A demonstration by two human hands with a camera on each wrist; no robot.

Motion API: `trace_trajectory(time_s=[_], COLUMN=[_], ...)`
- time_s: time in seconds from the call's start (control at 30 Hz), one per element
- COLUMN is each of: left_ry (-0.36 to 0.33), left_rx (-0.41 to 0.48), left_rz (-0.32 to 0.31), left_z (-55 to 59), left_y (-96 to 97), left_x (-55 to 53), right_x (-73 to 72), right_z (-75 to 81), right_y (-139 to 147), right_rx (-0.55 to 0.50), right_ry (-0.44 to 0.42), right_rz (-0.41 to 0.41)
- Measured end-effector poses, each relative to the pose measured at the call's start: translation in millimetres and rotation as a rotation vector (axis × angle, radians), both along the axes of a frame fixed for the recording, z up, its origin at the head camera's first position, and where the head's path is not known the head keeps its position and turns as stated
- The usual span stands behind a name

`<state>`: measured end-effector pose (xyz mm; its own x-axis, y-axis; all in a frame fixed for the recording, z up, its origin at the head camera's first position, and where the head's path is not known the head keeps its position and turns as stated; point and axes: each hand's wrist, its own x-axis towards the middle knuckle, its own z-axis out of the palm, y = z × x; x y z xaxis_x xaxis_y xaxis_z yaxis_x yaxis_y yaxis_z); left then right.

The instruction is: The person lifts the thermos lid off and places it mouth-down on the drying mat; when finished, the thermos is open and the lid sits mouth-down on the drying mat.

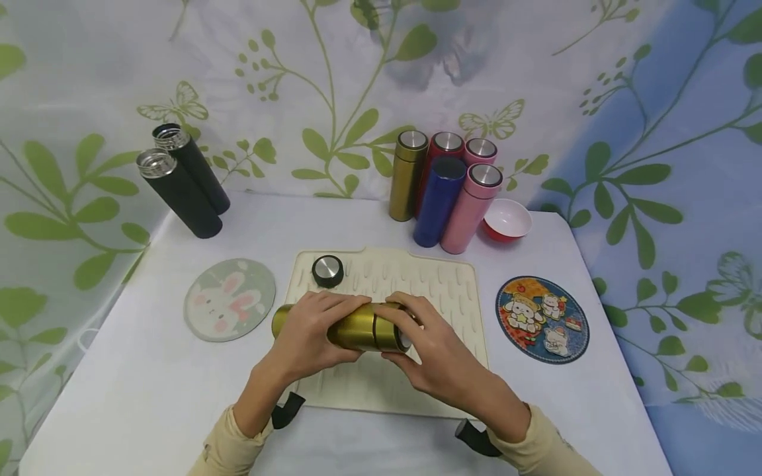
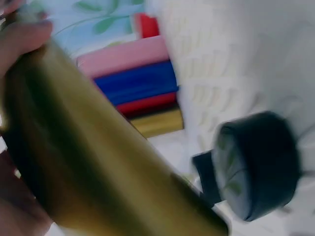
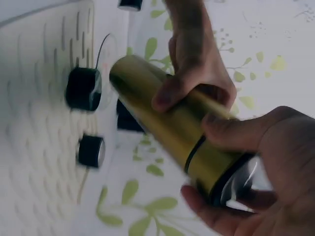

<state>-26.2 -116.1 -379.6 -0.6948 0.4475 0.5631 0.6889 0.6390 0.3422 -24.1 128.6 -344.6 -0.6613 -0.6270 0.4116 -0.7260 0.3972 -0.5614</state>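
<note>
A gold thermos (image 1: 355, 328) is held on its side above the cream ridged mat (image 1: 381, 390). My left hand (image 1: 306, 334) grips its body, fingers over the top and thumb below. Around the capped end, at the right, curl the fingers and thumb of my right hand (image 1: 437, 354); the seam between cap and body shows near its fingertips. On the mat's far left corner lies a black lid (image 1: 327, 271) with a silver top. In the right wrist view two black lids appear, a larger one (image 3: 83, 89) and a smaller one (image 3: 91, 151).
Two black bottles (image 1: 184, 192) without lids stand at the far left. Several capped bottles, including a blue one (image 1: 439, 201), stand together at the back beside a red-and-white bowl (image 1: 508, 220). A rabbit coaster (image 1: 229, 301) lies left of the mat, a colourful round coaster (image 1: 543, 320) right.
</note>
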Motion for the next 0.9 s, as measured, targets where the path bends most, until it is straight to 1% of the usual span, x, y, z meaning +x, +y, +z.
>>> trace_trajectory(time_s=[0.03,0.1,0.13,0.2,0.27,0.37,0.47,0.5,0.57,0.63,0.7,0.77,0.9], left_ry=[-0.027,-0.046,-0.042,-0.032,-0.021,0.01,0.04,0.049,0.065,0.077,0.084,0.083,0.058], left_rx=[0.015,0.027,0.023,0.02,0.009,-0.026,-0.071,-0.082,-0.095,-0.094,-0.087,-0.08,-0.067], left_rz=[-0.003,0.006,0.014,0.033,0.045,0.047,0.049,0.05,0.053,0.056,0.056,0.054,0.059], left_z=[-2.0,-4.0,-3.9,-2.3,1.1,6.3,10.2,10.6,10.7,10.3,9.7,9.9,10.3], left_y=[-1.5,-2.4,-2.1,-0.5,1.8,4.8,7.4,8.0,8.7,8.4,7.1,6.3,3.5], left_x=[1.2,3.9,5.3,6.1,5.4,2.7,-0.1,-0.8,-1.5,-1.8,-2.0,-2.7,-2.7], right_x=[-0.6,-2.3,-2.9,-3.7,-3.9,-4.0,-5.9,-6.6,-8.1,-9.1,-9.7,-9.8,-9.2], right_z=[1.3,4.0,5.2,6.6,8.0,9.1,10.6,10.9,11.4,12.1,13.1,13.4,12.1], right_y=[-0.1,-0.4,0.2,1.8,3.7,5.2,5.0,4.6,3.5,2.4,1.5,1.9,3.3], right_rx=[0.032,0.054,0.051,0.03,-0.003,-0.043,-0.013,-0.001,0.018,0.013,-0.003,-0.017,-0.048], right_ry=[0.054,0.077,0.067,0.018,-0.069,-0.235,-0.401,-0.447,-0.528,-0.579,-0.577,-0.536,-0.353], right_rz=[0.023,0.039,0.038,0.027,-0.004,-0.085,-0.176,-0.196,-0.218,-0.222,-0.218,-0.204,-0.127])
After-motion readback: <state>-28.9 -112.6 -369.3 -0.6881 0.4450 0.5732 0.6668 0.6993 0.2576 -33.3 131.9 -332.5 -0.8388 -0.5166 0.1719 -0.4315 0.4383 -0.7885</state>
